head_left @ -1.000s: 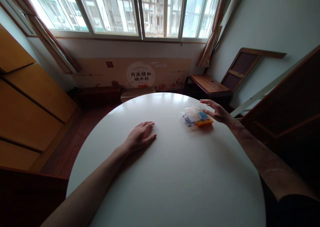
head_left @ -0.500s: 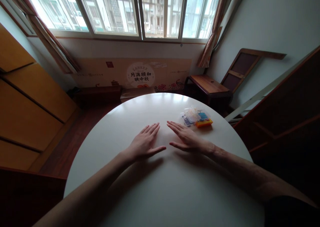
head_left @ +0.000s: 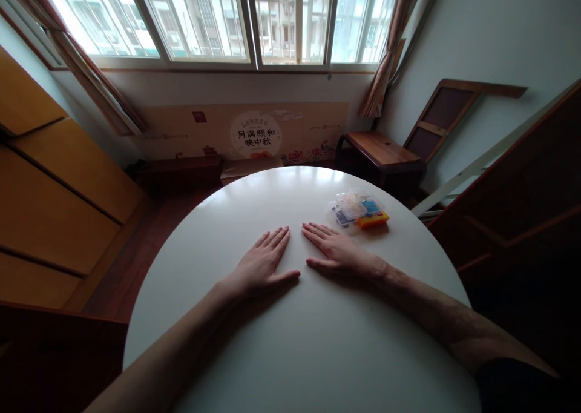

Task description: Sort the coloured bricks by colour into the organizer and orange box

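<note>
My left hand (head_left: 265, 260) lies palm down on the white round table (head_left: 290, 352), its fingers stretched out and its thumb pointing right. Opposite it, my right hand (head_left: 333, 249) rests flat too, fingers extended toward the left hand, with a narrow gap between the two. Neither hand holds anything. Just beyond the right hand sits a small pile: clear plastic cases (head_left: 351, 204) with contents too small to make out, a blue piece (head_left: 372, 206) among them, and an orange-yellow box (head_left: 373, 219) in front.
A wooden chair (head_left: 381, 148) stands past the table's far right edge. Low boxes (head_left: 181, 174) lie on the floor under the window, before a printed panel (head_left: 181, 122). Orange-brown cabinets (head_left: 59, 183) are at left, and a dark wooden panel (head_left: 512, 219) leans at right.
Both hands have come down onto the tabletop; their shadows have drawn in close beneath them. The view has shifted slightly. The pile has not been touched.
</note>
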### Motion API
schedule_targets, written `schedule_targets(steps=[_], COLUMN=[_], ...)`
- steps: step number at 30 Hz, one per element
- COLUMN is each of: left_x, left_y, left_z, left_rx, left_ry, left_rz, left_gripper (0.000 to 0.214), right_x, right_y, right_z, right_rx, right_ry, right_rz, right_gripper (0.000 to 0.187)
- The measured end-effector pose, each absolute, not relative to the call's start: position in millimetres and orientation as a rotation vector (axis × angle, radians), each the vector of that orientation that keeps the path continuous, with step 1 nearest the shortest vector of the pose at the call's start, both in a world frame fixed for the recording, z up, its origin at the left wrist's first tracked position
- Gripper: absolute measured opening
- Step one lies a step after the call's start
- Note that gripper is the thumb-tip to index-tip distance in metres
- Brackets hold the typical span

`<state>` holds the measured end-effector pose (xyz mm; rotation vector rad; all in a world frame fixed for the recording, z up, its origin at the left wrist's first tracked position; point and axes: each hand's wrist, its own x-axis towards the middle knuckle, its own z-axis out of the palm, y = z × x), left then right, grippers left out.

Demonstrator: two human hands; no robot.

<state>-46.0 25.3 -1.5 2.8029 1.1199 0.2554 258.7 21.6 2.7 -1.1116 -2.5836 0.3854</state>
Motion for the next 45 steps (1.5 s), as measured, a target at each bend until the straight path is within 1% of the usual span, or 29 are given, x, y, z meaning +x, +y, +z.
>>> schedule_targets(steps=[17, 28, 42, 45], left_x=[-44.2, -46.1, -45.0, -43.7], left_y=[24.0, 24.6, 23.9, 21.4], left_z=[5.0, -0.9, 3.2, 9.7], left_rx=[2.782, 2.779, 2.772, 2.764], left_ry=[1.146, 1.098, 1.119, 1.107], left_rz=[0.166, 0.305, 0.258, 0.334], left_gripper=[0.111, 0.107, 0.107, 0.102], right_x=[259.0, 258.8, 259.2, 259.5], right_y=[21.2, 20.9, 21.2, 21.9], right_z=[5.7, 5.0, 5.2, 4.6], right_rx=[-1.116, -1.100, -1.097, -1.079], right_ry=[-2.576, -2.574, -2.563, -2.550], right_rz=[0.432, 0.403, 0.404, 0.395], right_gripper=[0.088, 0.086, 0.086, 0.083])
